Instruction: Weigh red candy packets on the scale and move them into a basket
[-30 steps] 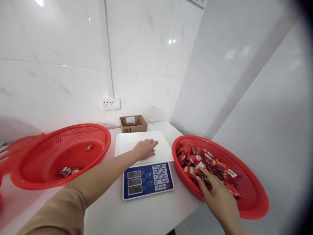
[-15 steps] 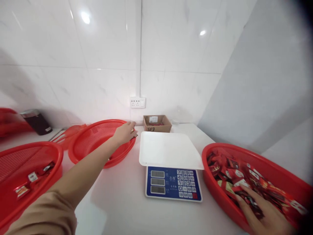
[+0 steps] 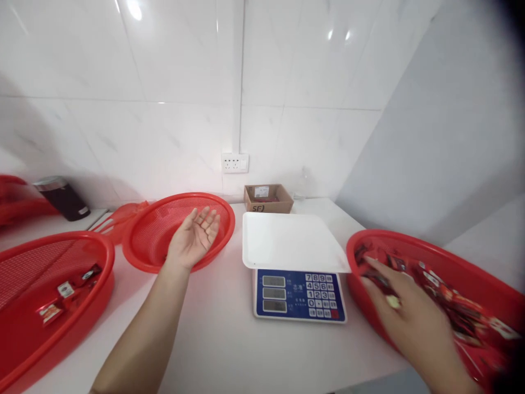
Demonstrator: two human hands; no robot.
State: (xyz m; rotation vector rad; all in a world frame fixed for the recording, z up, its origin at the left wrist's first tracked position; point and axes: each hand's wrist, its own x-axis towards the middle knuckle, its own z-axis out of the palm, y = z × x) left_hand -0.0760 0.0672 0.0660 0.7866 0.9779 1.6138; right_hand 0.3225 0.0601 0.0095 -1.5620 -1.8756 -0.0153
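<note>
My left hand (image 3: 194, 238) is open and palm up, with nothing in it, over the near rim of the middle red mesh basket (image 3: 141, 224). My right hand (image 3: 406, 306), smeared by motion, reaches into the red basket on the right (image 3: 414, 242). Between its thumb and fingers is a dark red wrapped snack packet (image 3: 379, 279). A pile of red snack packets (image 3: 463, 306) lies around and beyond this hand. Between the two hands stands a scale with a bare white pan (image 3: 291, 241) and a blue keypad panel (image 3: 300, 295).
Another red basket (image 3: 109, 257) at the left holds several small packets (image 3: 51, 312). An open cardboard box (image 3: 268, 205) stands behind the scale, by the wall socket (image 3: 235, 163). A dark tumbler (image 3: 63, 200) lies tilted at the far left, near a red net bag (image 3: 123, 216).
My left hand has drawn back from the middle basket's right rim and turned palm up; the small wrapped items at its fingers are gone. My right hand has moved up and left with a packet.
</note>
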